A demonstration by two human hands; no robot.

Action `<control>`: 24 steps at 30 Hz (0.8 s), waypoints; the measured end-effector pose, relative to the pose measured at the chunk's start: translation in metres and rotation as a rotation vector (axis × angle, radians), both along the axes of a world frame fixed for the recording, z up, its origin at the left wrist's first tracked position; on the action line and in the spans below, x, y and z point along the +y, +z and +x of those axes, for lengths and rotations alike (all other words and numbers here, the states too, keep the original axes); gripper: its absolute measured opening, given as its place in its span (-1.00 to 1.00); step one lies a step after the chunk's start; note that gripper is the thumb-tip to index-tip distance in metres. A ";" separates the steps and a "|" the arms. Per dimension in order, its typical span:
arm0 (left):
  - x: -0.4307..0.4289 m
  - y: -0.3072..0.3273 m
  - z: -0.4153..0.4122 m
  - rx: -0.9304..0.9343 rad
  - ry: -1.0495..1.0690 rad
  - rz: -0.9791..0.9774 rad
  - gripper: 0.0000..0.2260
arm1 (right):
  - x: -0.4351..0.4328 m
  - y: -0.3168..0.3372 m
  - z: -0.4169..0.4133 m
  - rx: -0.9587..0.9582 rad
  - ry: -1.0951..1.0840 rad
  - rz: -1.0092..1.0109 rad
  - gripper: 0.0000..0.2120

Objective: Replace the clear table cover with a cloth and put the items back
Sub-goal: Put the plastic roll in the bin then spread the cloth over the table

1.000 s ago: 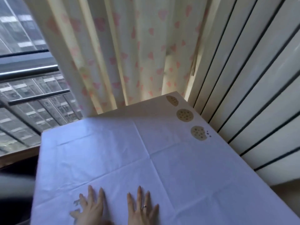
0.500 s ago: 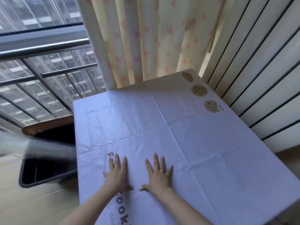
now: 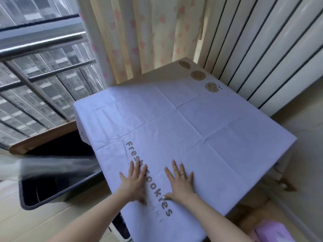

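Observation:
A pale cloth with fold creases covers the small table. It carries the grey print "Fresh cookies" near me and three cookie pictures along its far right edge. My left hand lies flat on the print, fingers straight. A hand's width to the right, my right hand also presses flat on the cloth, a ring on one finger. No clear cover and no loose items show in the head view.
A heart-patterned curtain hangs behind the table; ribbed white panels run along the right. Left are a window with metal rails, a wooden sill and a dark tray-like object on the floor. Something pink lies bottom right.
The view has pulled back and tilted down, bringing more of the near cloth and its print into sight. Both hands stay flat, now lying nearer me on the cloth.

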State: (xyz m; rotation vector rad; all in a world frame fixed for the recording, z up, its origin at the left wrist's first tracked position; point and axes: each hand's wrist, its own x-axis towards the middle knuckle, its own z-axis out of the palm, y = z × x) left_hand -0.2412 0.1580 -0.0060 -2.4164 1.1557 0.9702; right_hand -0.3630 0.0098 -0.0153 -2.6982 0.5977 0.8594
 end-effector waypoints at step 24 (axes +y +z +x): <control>0.031 -0.015 -0.027 -0.003 -0.028 -0.001 0.27 | 0.107 -0.028 -0.109 -0.188 -0.488 -0.068 0.15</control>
